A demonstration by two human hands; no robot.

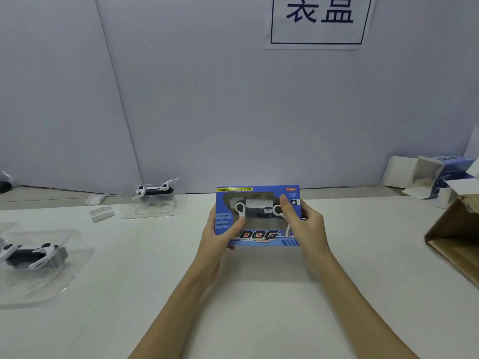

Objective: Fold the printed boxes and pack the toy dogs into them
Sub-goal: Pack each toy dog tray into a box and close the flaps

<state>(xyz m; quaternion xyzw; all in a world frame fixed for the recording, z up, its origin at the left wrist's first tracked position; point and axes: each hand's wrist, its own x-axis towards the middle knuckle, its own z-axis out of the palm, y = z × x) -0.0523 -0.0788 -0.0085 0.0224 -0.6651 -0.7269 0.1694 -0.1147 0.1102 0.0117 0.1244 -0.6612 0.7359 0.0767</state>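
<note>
From the head camera, both hands hold a blue printed box (pixel 258 216) up over the white table (pixel 259 294), window side facing the viewer. The left hand (pixel 220 234) grips the box's left edge, thumb curled onto the front by the "LIGHTING" and "MOVING" labels, fingers hidden behind. The right hand (pixel 304 224) grips the right edge, thumb laid across the clear window near the "TOP" mark, fingers wrapped round the side. Between the two thumbs, behind the window, sits a packed toy dog (pixel 256 207), black and white.

Far to the left of the left hand, near the table's edge, a second toy dog (pixel 31 253) lies in a clear plastic tray (pixel 51 281). Beyond the left hand and to its left, towards the wall, a third toy dog (pixel 154 190) stands in another clear tray (pixel 178 206), with two small white inserts (pixel 101 212) just beside it.

To the right of the right hand stands a brown carton (pixel 456 244); beyond it, by the wall, lie unfolded printed boxes (pixel 435 177). Above the hands, a paper sign (pixel 318 19) hangs on the wall.
</note>
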